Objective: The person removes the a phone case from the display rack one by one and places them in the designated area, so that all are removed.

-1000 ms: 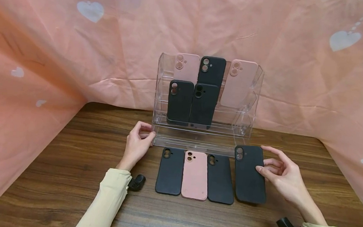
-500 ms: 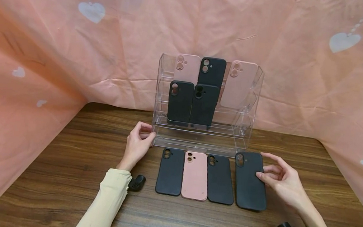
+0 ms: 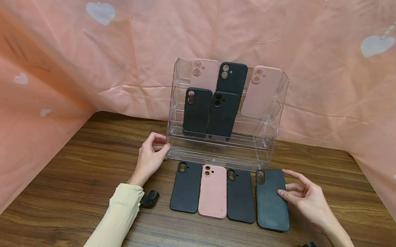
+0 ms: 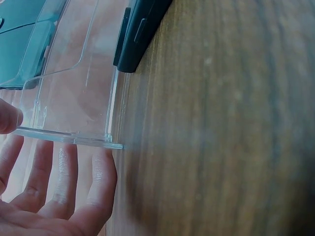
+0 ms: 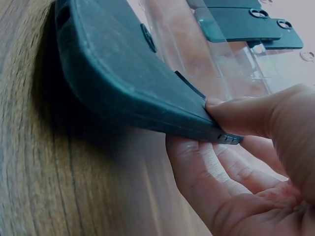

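My right hand [image 3: 308,198] pinches a black phone case [image 3: 272,202] by its right edge, thumb on top and fingers beneath. In the right wrist view, that case [image 5: 123,69] is tilted, its near edge raised over the wood. Left of it, a black case [image 3: 241,198], a pink case [image 3: 214,191] and another black case [image 3: 185,187] lie side by side. My left hand [image 3: 150,156] holds the left side of a clear tiered display stand [image 3: 195,155]. The left wrist view has the thumb and fingers on either side of its panel [image 4: 74,108].
Several cases stand upright in the stand's tiers: black ones [image 3: 197,113] in the middle tier, pink ones [image 3: 261,92] and a black one [image 3: 232,77] higher up. Peach cloth [image 3: 145,75] hangs behind and at both sides of the wooden table [image 3: 71,198].
My right hand has lowered the black case towards the table, to the right of the row, and its back has tipped flatter. My left hand has stayed at the stand.
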Available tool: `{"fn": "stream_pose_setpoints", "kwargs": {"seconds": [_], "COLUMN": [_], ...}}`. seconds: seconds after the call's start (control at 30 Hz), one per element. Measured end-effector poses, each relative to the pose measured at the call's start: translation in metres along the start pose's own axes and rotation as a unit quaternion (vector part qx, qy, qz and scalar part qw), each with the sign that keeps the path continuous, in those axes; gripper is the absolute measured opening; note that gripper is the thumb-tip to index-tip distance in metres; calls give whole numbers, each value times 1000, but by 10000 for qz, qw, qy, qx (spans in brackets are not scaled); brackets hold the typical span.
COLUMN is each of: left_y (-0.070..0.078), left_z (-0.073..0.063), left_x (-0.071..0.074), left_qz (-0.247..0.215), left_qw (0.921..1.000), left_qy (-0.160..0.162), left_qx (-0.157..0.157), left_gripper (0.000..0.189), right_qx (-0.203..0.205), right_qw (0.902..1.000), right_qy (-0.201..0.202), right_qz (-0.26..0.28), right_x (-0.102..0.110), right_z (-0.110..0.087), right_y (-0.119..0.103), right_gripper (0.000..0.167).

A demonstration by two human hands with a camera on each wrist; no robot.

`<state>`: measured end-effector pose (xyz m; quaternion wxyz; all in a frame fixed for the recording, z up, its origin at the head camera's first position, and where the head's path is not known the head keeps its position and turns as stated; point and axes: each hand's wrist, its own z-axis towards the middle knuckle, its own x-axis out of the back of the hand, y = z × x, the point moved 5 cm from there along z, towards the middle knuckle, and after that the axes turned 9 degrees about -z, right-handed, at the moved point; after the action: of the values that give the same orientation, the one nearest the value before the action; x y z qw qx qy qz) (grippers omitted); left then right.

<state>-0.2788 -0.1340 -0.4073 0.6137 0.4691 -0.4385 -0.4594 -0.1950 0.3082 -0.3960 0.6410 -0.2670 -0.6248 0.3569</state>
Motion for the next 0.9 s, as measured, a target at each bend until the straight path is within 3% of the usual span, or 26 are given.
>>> {"fn": "stream_pose_setpoints", "kwargs": {"seconds": [0.5,0.9], "left_y": [-2,1], "left_z": [0,-1], "left_x": [0,0], "left_qz": [-47,-28], "left_qw": [10000,10000], "left_qy": [-32,-14], "left_qx": [26,74], "left_gripper": [24,24], "right_qx": [-353,-480], "right_qw": [9938,9870], "right_qy": [-18,-42], "right_qz": [-1056,-1531], "right_x": [-9,-12], "right_z": [3,4], "right_y": [-1,1], "right_gripper": [62,56]}}
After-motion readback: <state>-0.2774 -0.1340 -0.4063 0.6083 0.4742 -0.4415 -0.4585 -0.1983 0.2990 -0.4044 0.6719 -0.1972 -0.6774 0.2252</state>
